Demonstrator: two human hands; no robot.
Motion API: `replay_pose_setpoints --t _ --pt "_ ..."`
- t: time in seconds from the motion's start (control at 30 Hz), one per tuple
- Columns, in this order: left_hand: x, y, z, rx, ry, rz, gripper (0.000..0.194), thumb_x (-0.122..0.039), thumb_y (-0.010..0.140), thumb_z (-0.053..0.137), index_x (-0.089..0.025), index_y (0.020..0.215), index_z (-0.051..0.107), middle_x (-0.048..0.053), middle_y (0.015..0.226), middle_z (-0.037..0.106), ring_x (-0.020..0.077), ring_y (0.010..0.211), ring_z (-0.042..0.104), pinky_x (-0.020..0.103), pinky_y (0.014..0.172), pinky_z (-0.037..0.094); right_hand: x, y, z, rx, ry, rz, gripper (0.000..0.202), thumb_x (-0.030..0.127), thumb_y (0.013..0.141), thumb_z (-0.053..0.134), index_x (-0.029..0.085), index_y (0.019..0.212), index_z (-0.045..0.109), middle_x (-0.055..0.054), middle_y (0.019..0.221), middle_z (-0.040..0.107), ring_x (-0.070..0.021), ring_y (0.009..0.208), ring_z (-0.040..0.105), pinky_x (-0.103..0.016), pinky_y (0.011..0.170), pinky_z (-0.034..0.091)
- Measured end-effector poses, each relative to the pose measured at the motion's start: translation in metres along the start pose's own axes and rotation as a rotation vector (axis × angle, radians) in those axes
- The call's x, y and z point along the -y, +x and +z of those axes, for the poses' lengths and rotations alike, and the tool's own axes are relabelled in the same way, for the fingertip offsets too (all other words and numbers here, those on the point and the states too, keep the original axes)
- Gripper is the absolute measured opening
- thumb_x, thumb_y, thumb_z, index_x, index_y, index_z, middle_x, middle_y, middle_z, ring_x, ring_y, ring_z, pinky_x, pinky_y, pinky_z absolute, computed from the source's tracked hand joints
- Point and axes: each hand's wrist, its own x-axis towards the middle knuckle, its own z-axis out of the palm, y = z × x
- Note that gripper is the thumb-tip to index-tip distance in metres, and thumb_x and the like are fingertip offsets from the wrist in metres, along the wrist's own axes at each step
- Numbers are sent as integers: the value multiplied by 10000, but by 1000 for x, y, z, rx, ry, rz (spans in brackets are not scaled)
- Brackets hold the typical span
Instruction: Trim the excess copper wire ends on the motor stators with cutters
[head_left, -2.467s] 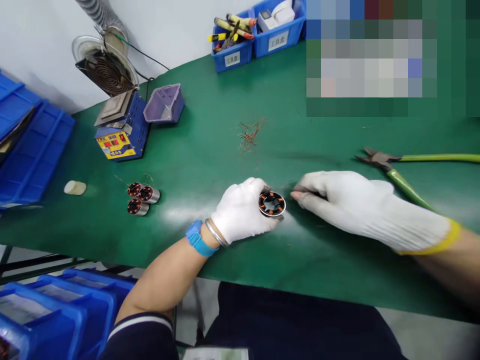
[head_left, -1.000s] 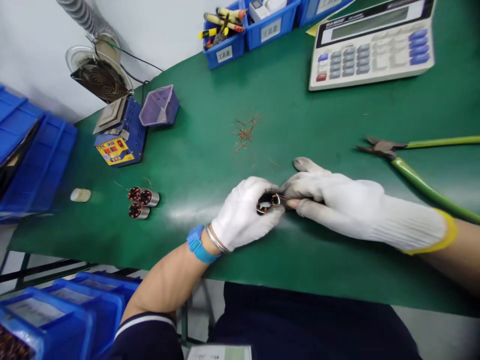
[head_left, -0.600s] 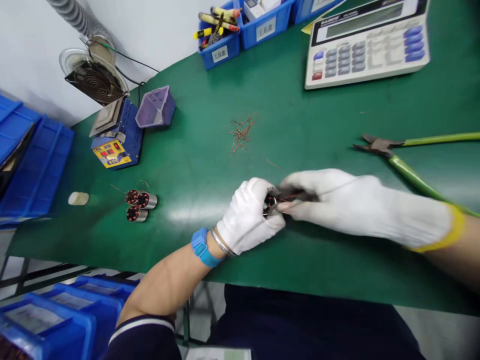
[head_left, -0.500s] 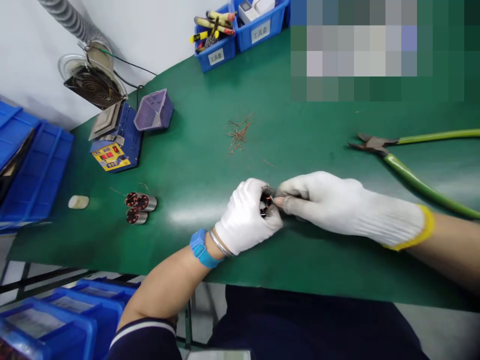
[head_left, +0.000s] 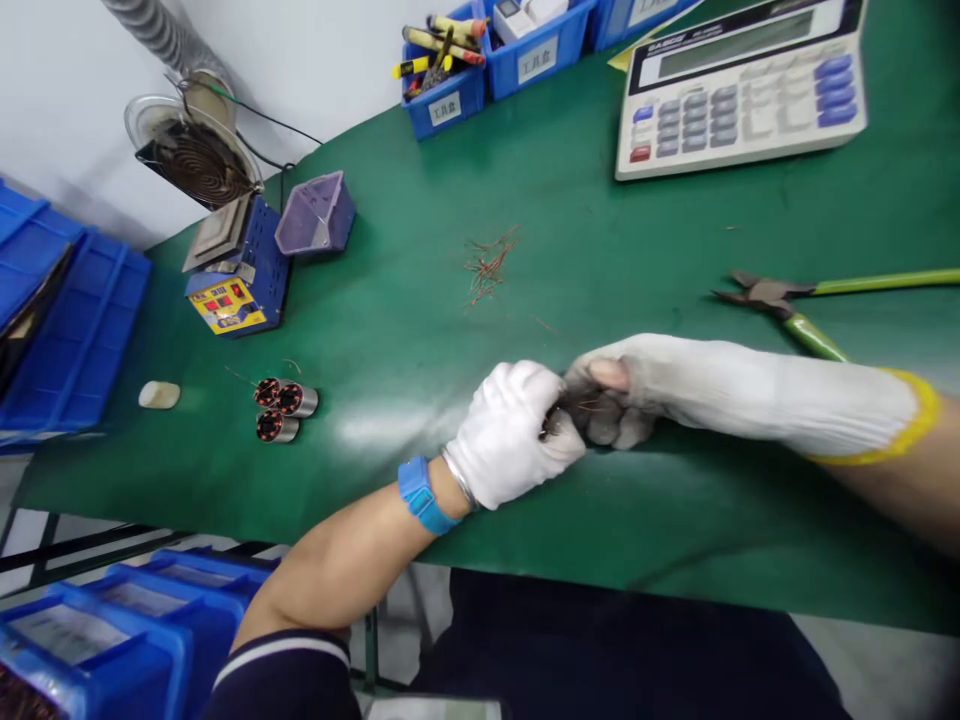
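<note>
Both gloved hands meet over one small wound stator (head_left: pixel 559 418), almost wholly hidden between them. The left hand (head_left: pixel 514 432) is curled closed around it from the near side, apparently to steady it just above the green bench mat (head_left: pixel 420 300). The right hand (head_left: pixel 675 385) is closed on the same part from the far side, thumb and fingertips pinched where thin copper leads show; this reads as a fine pull or twist on the wire, though the exact contact is obscured. Whether the part touches the mat cannot be told.

Surroundings, working outward:
- Copper wire offcuts (head_left: pixel 487 265) lie scattered beyond the hands, well apart from them.
- Green-handled side cutters (head_left: pixel 780 300) lie just beyond the right wrist, jaws pointing left, within easy reach.
- Three wound stators (head_left: pixel 283 408) sit clustered to the left, touching one another, set clear of the work area.
- A small pale block (head_left: pixel 159 394) lies further left.
- A blue solder pot (head_left: pixel 236 285) and purple tray (head_left: pixel 315 212) stand at the far left, under a fume extraction fan (head_left: pixel 199 160).
- A desk calculator (head_left: pixel 742 85) and blue tool bins (head_left: pixel 487 65) line the far edge.
</note>
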Motion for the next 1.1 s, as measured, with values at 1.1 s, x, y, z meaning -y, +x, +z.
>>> replay_pose_setpoints --t 1.1 --pt "5 -5 -46 -137 -948 -60 211 -161 738 761 -203 862 596 108 1441 562 233 1128 700 379 916 594 8 -2 16 -134 337 -195 525 632 651 786 144 663 593 -37 573 567 -103 405 449 -234 388 339"
